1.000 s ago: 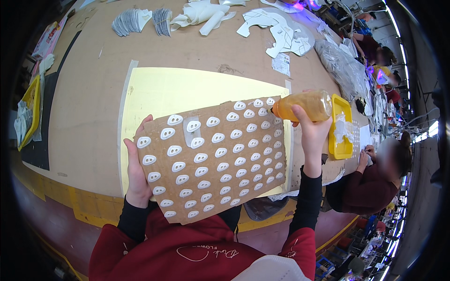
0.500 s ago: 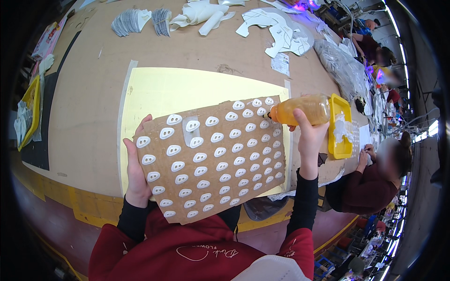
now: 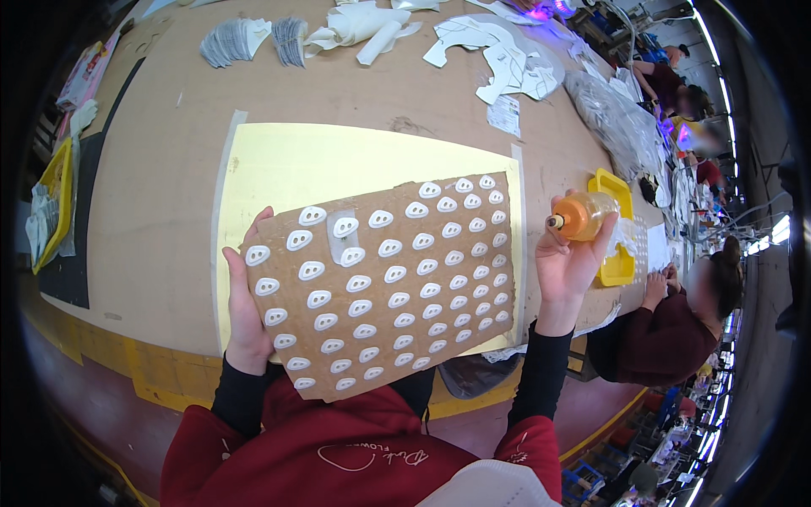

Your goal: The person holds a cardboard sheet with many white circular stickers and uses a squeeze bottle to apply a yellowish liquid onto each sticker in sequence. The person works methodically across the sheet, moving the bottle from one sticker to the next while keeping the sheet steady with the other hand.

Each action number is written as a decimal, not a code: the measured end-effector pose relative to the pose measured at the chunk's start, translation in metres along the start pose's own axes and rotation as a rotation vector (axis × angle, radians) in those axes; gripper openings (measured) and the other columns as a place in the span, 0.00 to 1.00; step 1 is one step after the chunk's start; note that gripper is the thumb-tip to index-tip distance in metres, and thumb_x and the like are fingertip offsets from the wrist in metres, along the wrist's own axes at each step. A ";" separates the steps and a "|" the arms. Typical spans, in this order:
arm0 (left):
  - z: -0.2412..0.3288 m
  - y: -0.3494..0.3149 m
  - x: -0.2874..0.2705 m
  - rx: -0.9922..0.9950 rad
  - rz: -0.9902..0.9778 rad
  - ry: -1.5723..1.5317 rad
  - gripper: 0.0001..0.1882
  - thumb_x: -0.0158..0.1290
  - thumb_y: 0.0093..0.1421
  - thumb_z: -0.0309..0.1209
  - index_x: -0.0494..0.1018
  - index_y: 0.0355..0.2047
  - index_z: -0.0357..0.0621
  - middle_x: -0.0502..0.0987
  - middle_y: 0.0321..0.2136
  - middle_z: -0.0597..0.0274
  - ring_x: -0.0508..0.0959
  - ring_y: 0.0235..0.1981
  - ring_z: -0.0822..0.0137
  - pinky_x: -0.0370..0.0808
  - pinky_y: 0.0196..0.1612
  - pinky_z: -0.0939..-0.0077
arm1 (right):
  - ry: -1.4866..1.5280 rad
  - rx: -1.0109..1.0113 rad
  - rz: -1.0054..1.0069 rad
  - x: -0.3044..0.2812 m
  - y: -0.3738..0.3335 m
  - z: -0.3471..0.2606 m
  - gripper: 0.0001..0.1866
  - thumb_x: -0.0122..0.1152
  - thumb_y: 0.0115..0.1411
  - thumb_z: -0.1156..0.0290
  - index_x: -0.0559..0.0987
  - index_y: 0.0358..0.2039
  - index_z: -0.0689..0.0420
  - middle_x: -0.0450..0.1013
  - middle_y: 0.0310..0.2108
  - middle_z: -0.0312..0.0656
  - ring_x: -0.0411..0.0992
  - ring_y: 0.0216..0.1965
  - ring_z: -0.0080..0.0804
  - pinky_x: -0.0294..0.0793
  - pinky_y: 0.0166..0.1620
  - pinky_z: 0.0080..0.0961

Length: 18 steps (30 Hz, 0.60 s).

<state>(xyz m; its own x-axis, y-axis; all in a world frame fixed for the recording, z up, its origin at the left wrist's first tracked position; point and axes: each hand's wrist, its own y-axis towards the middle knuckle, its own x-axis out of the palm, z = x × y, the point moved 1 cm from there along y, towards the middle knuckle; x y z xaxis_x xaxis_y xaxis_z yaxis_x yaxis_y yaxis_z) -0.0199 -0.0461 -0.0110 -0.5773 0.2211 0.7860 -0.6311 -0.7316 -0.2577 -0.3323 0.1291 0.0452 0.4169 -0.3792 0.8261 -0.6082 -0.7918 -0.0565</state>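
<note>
A brown cardboard sheet (image 3: 372,329) is tilted in front of me, its face covered with rows of small white rounded-triangular pieces (image 3: 394,275), each with two holes. My left hand (image 3: 247,308) grips its left edge, thumb at the front and the other fingers hidden behind. To the right of the board, my right hand (image 3: 570,258) is wrapped round a squeeze bottle (image 3: 587,215) of amber liquid with an orange cap and dark nozzle tip. The nozzle points left and stands apart from the board. A clear patch, perhaps tape, crosses the board's upper left.
Pale yellow paper (image 3: 287,160) lies taped on the table under the board. A yellow tray (image 3: 621,272) holding crumpled white material stands behind the bottle. Stacked grey pieces (image 3: 232,42) and white cut shapes (image 3: 498,55) lie at the far side. A co-worker (image 3: 676,325) sits at the right.
My right hand has drawn the bottle right, away from the board's upper right corner, and turned it so its cap faces more toward me. The board and my left hand have hardly moved.
</note>
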 end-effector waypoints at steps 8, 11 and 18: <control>0.002 0.000 0.007 0.015 0.040 0.068 0.33 0.21 0.64 0.56 0.51 0.61 0.49 0.60 0.56 0.58 0.62 0.57 0.63 0.65 0.56 0.65 | -0.870 -0.485 0.136 0.011 -0.010 0.017 0.28 0.54 0.57 0.52 0.62 0.51 0.57 0.67 0.44 0.44 0.71 0.42 0.33 0.69 0.27 0.20; 0.000 0.001 0.003 0.025 0.040 0.103 0.33 0.21 0.64 0.56 0.51 0.61 0.49 0.60 0.56 0.58 0.62 0.57 0.63 0.65 0.56 0.66 | -0.987 -0.491 0.067 0.007 -0.007 0.020 0.28 0.57 0.56 0.57 0.62 0.51 0.57 0.66 0.44 0.41 0.71 0.42 0.32 0.70 0.27 0.21; 0.002 -0.002 0.001 0.035 0.029 0.052 0.31 0.25 0.65 0.53 0.54 0.60 0.45 0.61 0.56 0.58 0.63 0.56 0.65 0.63 0.57 0.69 | -0.984 -0.509 0.073 0.012 0.005 0.032 0.26 0.59 0.56 0.62 0.61 0.51 0.58 0.65 0.45 0.42 0.70 0.41 0.30 0.71 0.28 0.21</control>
<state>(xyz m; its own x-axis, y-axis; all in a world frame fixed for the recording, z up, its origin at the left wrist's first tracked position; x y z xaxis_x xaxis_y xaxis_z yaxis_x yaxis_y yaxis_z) -0.0182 -0.0459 -0.0086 -0.6213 0.2321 0.7484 -0.5963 -0.7598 -0.2593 -0.3083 0.1054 0.0372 0.5861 -0.8102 0.0116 -0.7653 -0.5488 0.3363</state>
